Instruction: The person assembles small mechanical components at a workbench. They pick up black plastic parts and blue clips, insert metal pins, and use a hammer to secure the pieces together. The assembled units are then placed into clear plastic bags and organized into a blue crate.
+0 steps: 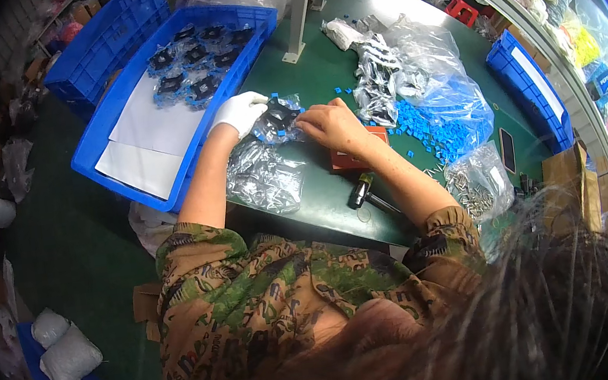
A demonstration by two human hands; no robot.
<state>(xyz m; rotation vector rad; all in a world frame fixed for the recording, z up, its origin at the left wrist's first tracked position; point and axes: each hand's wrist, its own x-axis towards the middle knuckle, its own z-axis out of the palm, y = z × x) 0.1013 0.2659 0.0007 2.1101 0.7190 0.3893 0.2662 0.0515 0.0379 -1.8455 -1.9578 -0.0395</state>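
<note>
My left hand (pixel 241 112), in a white glove, grips the left side of a small clear plastic bag (pixel 277 119) with a black part and blue pieces inside. My bare right hand (pixel 332 127) pinches the same bag at its right edge. Both hands hold it just above the green table (pixel 305 76). A pile of empty clear bags (pixel 266 176) lies under my left forearm. Loose blue pieces (pixel 433 128) spill from a big plastic bag to the right of my right hand.
A blue crate (pixel 157 109) at the left holds several filled bags and white paper. A small hammer (pixel 365 194) lies near the table's front edge beside an orange-red box (pixel 346 160). A bag of metal parts (pixel 478 187), a phone (pixel 508 150) and another blue crate (pixel 530 86) sit right.
</note>
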